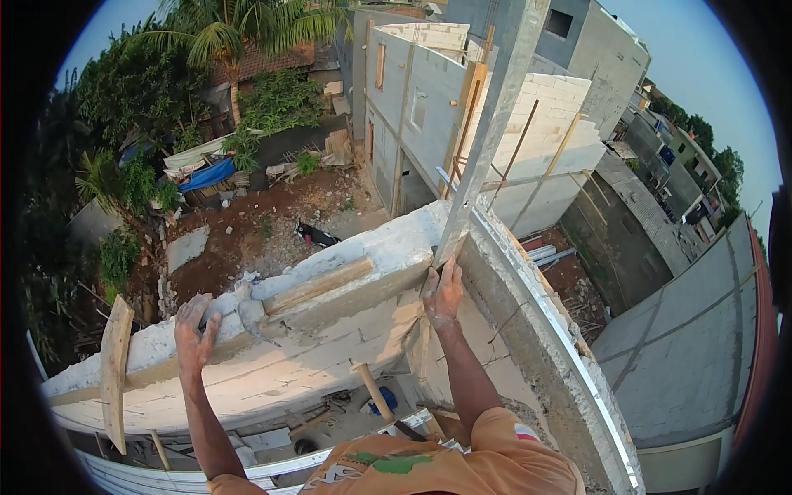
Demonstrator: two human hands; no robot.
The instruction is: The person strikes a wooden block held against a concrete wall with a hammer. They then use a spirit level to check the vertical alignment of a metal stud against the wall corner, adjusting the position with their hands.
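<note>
My left hand [195, 332] rests on the rough top edge of the block wall [148, 356], its fingers stretched and the thumb apart, with nothing in it. Just right of it sits a grey, mortar-coated thing [252, 315] whose kind I cannot make out. Beyond that a short wooden batten [320, 285] lies along the wall. My right hand [444, 294] reaches up to the wall corner, fingers spread against the foot of a tall grey post [488, 124]. The post rises leaning to the right. A weathered plank [115, 375] hangs over the wall on the left.
A long silver metal strip [568, 334] runs along the right-hand wall. Below me, inside the walls, lie a blue object [384, 403] and scattered timber. Far below outside is rubble ground [247, 239] with a parked motorcycle [317, 236]. An unfinished block building [412, 99] stands beyond.
</note>
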